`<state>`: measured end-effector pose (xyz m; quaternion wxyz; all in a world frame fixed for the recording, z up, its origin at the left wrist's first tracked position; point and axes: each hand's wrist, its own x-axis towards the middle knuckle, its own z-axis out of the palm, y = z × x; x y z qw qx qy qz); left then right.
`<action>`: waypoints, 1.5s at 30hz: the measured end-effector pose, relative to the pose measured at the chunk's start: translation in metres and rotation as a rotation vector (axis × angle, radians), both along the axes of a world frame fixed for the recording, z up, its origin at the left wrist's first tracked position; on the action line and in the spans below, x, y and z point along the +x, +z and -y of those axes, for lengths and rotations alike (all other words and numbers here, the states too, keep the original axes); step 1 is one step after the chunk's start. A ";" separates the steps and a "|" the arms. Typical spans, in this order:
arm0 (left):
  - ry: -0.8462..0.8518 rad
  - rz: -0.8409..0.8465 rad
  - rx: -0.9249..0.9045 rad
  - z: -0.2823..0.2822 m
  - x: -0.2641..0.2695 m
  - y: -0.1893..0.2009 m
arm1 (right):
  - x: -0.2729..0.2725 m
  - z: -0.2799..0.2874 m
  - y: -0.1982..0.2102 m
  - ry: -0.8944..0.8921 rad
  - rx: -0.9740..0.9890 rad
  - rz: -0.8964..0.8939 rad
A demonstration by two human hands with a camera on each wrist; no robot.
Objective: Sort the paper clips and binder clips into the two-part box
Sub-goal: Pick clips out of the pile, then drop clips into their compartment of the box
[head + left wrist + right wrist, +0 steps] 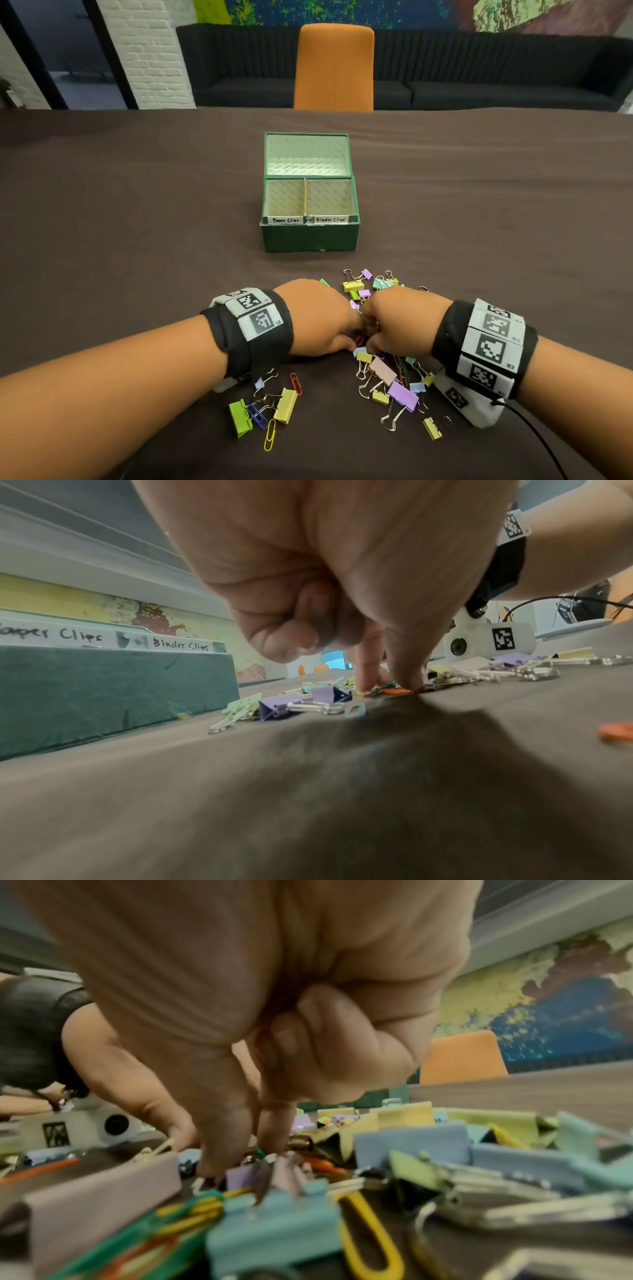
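A green two-part box (310, 236) stands mid-table, its left part labelled "Paper Clips" (285, 220), its right "Binder Clips" (330, 219); both parts look empty. Coloured paper clips and binder clips lie in a pile (394, 380) in front of it. Both hands are down in the pile, fingertips nearly meeting. My left hand (352, 344) (390, 685) pinches an orange-red paper clip (394, 691) against the cloth with thumb and forefinger. My right hand (371, 344) (240, 1153) pokes thumb and forefinger among the clips, other fingers curled; what they touch is hidden.
The box's open lid (308, 154) lies behind it. A smaller cluster of clips (267, 407) lies near my left forearm, more (363, 284) beyond the hands. An orange chair (334, 68) stands at the far table edge. A black cable (534, 435) trails from my right wrist.
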<state>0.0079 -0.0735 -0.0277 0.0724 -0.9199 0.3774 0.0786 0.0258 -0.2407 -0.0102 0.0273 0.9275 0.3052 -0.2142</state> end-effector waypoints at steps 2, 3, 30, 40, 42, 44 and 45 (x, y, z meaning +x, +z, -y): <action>-0.008 -0.019 -0.018 -0.001 0.001 0.000 | 0.003 0.001 -0.002 -0.027 0.051 -0.048; -0.012 -0.033 -0.027 -0.002 0.002 0.000 | 0.005 0.001 -0.002 -0.036 0.073 -0.073; 0.006 -0.206 -0.134 -0.014 0.006 0.002 | 0.038 0.021 0.019 -0.258 0.466 -0.224; 0.067 -0.117 -0.105 -0.022 -0.004 0.004 | 0.084 -0.044 0.059 -0.198 0.470 -0.157; 0.238 -0.116 -0.183 -0.033 0.004 0.017 | 0.095 -0.068 0.069 -0.130 0.432 -0.065; 0.398 -0.084 -0.255 -0.051 0.019 0.032 | 0.106 -0.093 0.075 -0.060 0.381 0.069; 0.460 -0.072 -0.275 -0.062 0.028 0.039 | 0.112 -0.105 0.077 -0.047 0.379 0.120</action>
